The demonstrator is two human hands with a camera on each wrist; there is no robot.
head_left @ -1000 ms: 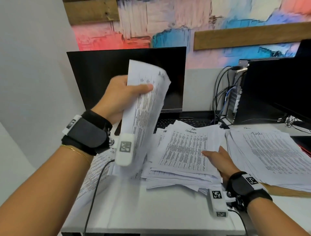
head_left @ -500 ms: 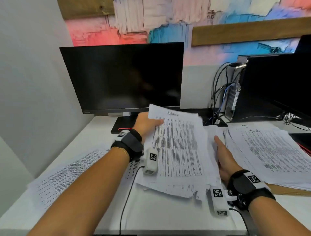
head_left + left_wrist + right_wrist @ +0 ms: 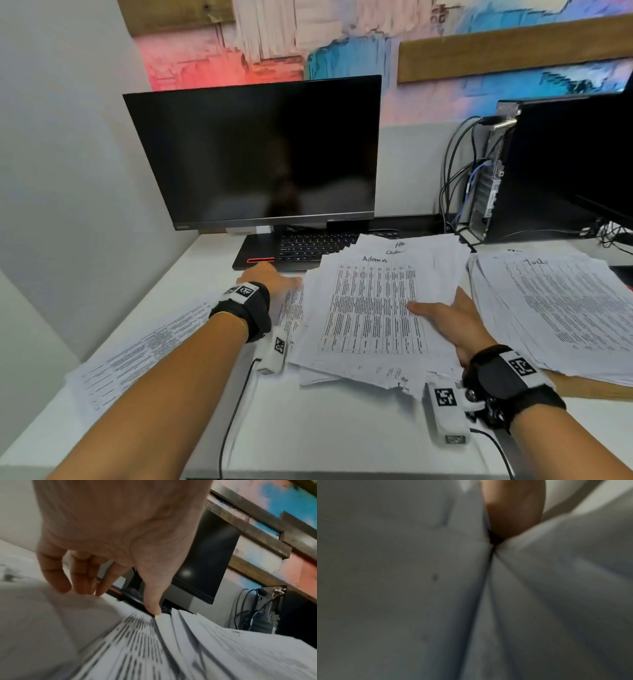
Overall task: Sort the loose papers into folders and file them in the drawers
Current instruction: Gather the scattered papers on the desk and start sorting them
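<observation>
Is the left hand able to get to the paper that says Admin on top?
Probably yes. The left hand lies open at the left edge of the middle stack, right beside the Admin sheet, with nothing between them. The right hand rests flat on that sheet, so it may need to lift first.

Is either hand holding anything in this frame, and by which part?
Nothing is gripped. The left hand hangs open beside the middle paper pile; the right hand lies flat on its right side, fingers straight.

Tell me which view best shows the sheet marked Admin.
Head view: the Admin sheet lies in full on the middle pile, heading readable, right hand on it. Left wrist shows only blurred page edges; right wrist only grey blur.
</observation>
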